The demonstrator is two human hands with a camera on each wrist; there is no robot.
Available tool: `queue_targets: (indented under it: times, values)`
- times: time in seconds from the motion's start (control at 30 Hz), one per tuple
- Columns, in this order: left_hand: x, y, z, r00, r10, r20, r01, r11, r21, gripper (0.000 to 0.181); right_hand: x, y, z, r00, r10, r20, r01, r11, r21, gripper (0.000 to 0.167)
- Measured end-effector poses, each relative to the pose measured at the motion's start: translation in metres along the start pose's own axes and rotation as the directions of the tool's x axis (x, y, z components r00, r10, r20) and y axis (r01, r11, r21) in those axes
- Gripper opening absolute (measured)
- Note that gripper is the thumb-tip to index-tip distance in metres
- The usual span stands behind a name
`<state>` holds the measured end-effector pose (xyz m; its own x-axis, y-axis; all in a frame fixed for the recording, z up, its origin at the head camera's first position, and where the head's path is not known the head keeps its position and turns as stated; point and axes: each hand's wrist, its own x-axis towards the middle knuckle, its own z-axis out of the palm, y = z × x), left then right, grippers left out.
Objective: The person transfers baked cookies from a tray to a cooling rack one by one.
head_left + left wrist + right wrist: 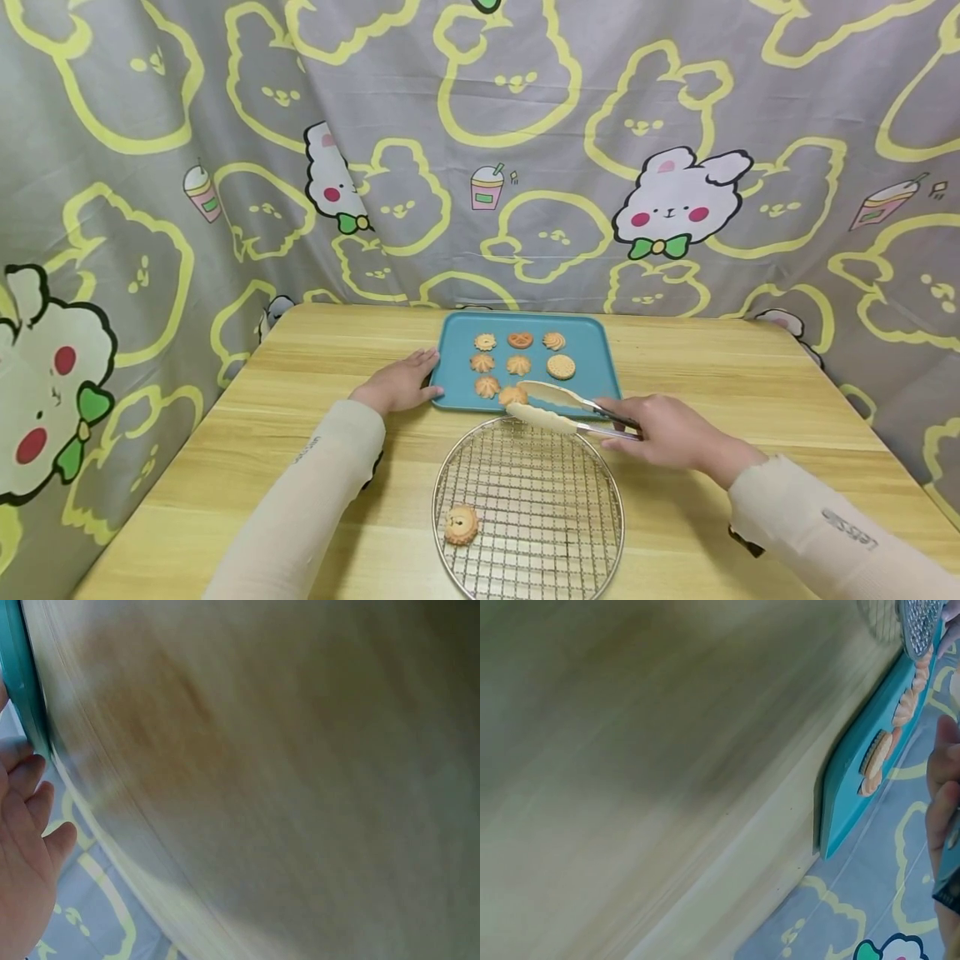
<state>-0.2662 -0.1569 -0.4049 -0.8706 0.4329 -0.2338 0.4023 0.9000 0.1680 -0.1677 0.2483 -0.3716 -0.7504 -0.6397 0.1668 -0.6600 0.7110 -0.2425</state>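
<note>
My right hand (663, 429) grips a pair of tongs (543, 417), metal-armed with cream-coloured ends. Those ends reach over the near edge of a blue tray (588, 337), one on each side of a ridged cookie (512, 396); whether they touch it I cannot tell. At the tray's left edge rests my left hand (401, 382), fingers extended against the rim. Other cookies sit in loose rows on the tray, among them a pretzel-shaped one (520, 340) and a flat round one (561, 367). In the left wrist view, the fingers (39, 802) look loosely straight beside the tray.
A round wire rack (540, 500) lies on the wooden table (337, 358) just in front of the tray. One round cookie (461, 525) is on the rack's left side. Behind the table hangs a grey patterned curtain (420, 108).
</note>
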Motion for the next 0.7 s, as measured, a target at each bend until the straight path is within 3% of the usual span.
queue_targets:
  times: [0.7]
  values:
    - [-0.004,0.002,-0.003,1.000,0.015,-0.002,-0.015,1.000,0.005,0.074,-0.018,-0.008,0.009,0.987,-0.158,0.038,0.152,0.982,0.115,0.054]
